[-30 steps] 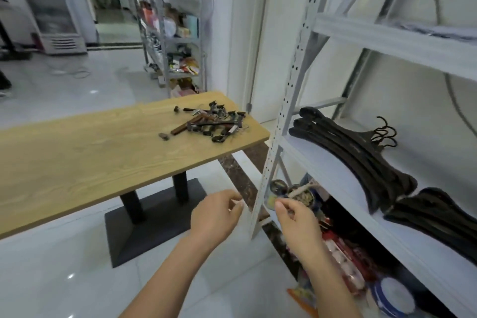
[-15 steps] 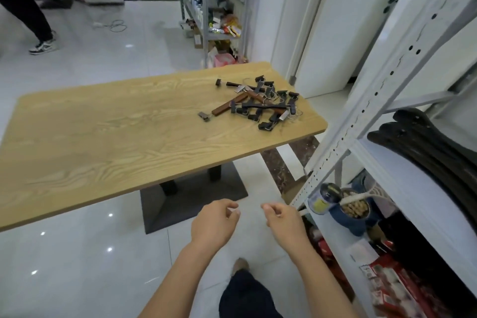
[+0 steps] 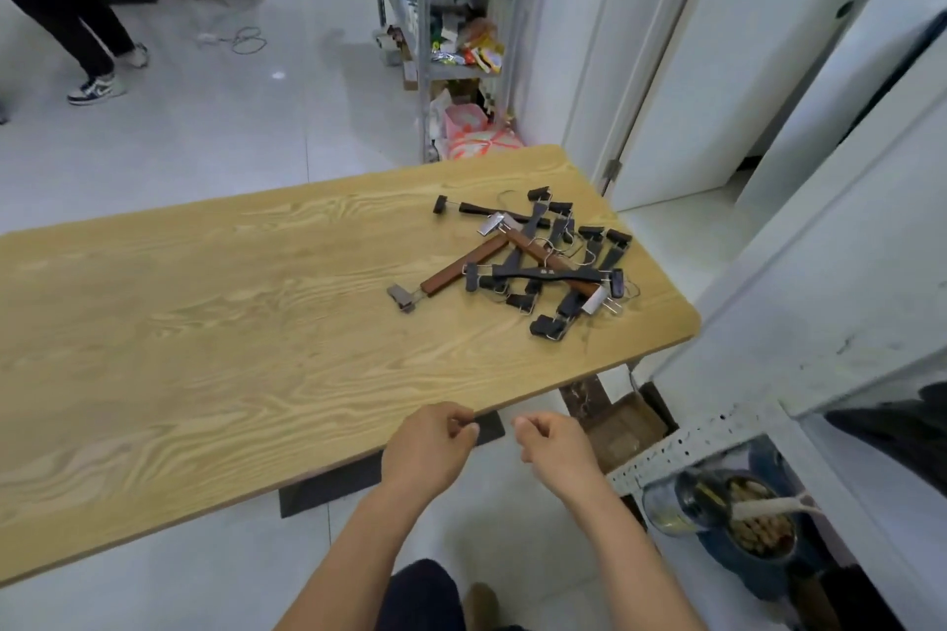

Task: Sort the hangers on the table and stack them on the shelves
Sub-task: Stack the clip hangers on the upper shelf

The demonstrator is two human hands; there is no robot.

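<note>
A tangled pile of clip hangers (image 3: 533,261) lies near the far right corner of the wooden table (image 3: 230,333). Two are brown wood (image 3: 461,266); the others are black (image 3: 546,275). My left hand (image 3: 433,446) and my right hand (image 3: 556,446) hover side by side just off the table's near edge, well short of the pile. Their fingers are loosely curled and hold nothing. On the white shelf unit (image 3: 681,446) to my right, the dark end of black hangers (image 3: 902,425) shows at the frame's edge.
A can and a blue bowl (image 3: 753,528) sit on the shelf's lower level. A second stocked shelf (image 3: 451,15) stands behind the table beside a white door (image 3: 666,67). Another person's legs (image 3: 77,15) are at the far left on the tiled floor.
My view has turned from the shelf to the table and come closer to it. Both hands have left the shelf post and now hang at the table's near edge.
</note>
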